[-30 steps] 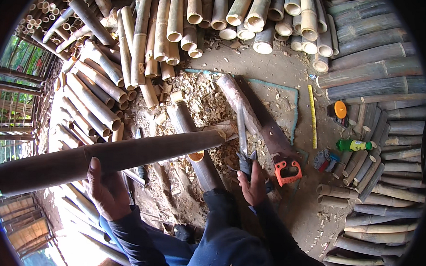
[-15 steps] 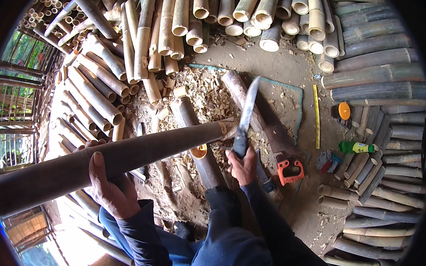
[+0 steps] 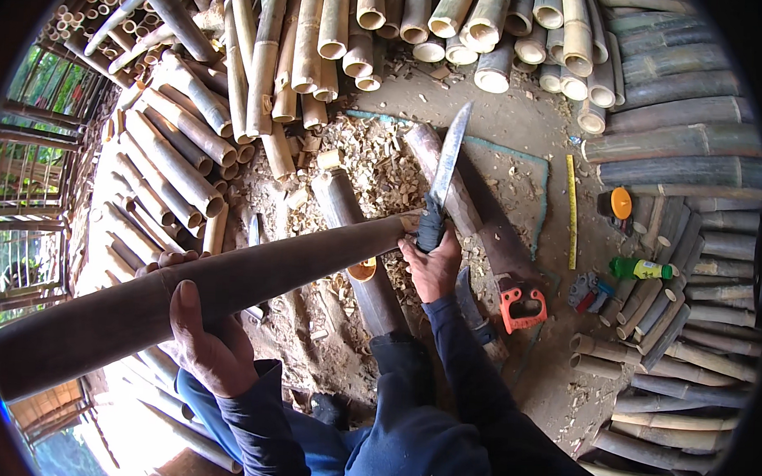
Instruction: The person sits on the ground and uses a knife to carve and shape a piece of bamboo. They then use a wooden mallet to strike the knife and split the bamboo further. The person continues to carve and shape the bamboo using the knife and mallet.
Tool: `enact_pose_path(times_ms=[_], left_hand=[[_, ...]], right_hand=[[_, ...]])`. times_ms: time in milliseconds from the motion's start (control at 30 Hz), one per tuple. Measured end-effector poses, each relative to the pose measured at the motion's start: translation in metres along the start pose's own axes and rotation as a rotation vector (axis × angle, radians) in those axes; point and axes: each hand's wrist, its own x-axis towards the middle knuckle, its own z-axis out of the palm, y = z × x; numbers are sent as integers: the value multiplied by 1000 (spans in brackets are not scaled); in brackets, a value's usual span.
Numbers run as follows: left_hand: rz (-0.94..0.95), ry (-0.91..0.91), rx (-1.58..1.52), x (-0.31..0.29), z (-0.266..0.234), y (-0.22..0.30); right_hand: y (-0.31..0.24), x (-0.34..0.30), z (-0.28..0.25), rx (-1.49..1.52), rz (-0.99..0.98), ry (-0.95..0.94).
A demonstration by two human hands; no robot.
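Observation:
A thick dark bamboo pole (image 3: 226, 282) slants from the lower left up to the middle, its narrow far end pale and bare. My left hand (image 3: 209, 333) is wrapped round the pole from below, thumb on the near side and fingertips over the far side. My right hand (image 3: 432, 259) is closed on the black-wrapped handle of a large knife (image 3: 449, 160), right beside the pole's far end; the blade points up and away. Whether the knife touches the pole I cannot tell. Under the pole lies another bamboo piece (image 3: 338, 198) with an orange-rimmed hole.
A log (image 3: 466, 203) lies beyond among wood chips (image 3: 380, 170). An orange-handled saw (image 3: 522, 307) and a second knife (image 3: 473, 314) rest to my right, near a yellow measuring strip (image 3: 571, 212) and a green bottle (image 3: 641, 269). Stacked bamboo (image 3: 168, 156) surrounds the floor.
My right hand has risen slightly with the knife, whose blade leans a bit more to the right. The pole stays in my left hand, and the view has shifted a little.

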Motion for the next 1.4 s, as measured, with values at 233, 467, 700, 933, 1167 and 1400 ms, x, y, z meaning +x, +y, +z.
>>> enact_pose_path(times_ms=[233, 467, 700, 933, 1167, 1400], left_hand=[[20, -18, 4, 1, 4, 0], [14, -8, 24, -5, 12, 5], [19, -178, -64, 5, -7, -3], [-44, -1, -154, 7, -14, 11], [80, -375, -226, 8, -6, 11], [65, -213, -165, 4, 11, 18]], right_hand=[[-8, 0, -9, -55, -29, -74], [-75, -58, -41, 460, 277, -562], [-49, -51, -105, -393, -121, -88], [-3, -58, -111, -537, -119, -327], [-10, -55, -83, -686, -384, -275], [-72, -48, -70, -513, -351, -230]])
